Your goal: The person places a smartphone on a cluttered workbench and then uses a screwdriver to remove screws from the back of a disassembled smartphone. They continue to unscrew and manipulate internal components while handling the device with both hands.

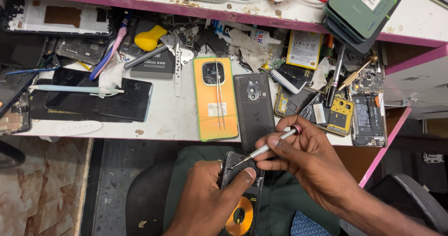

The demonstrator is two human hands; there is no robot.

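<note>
The left hand (pixel 205 194) grips an opened phone (pixel 240 189) over the lap, thumb on its upper edge. The right hand (pixel 308 159) holds a screwdriver (pixel 268 147), its tip touching the phone's top. Just beyond the hands, an orange back cover (pixel 205 105) with tweezers (pixel 219 93) and a dark cover (pixel 254 110) lie on the bench (pixel 172 117).

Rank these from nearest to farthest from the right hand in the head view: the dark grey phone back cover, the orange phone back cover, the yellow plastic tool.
From the right hand:
1. Dark grey phone back cover, on the table edge just above the hand.
2. Orange phone back cover, beside it to the left, with tweezers lying on it.
3. Yellow plastic tool, far back left under the shelf.
</note>
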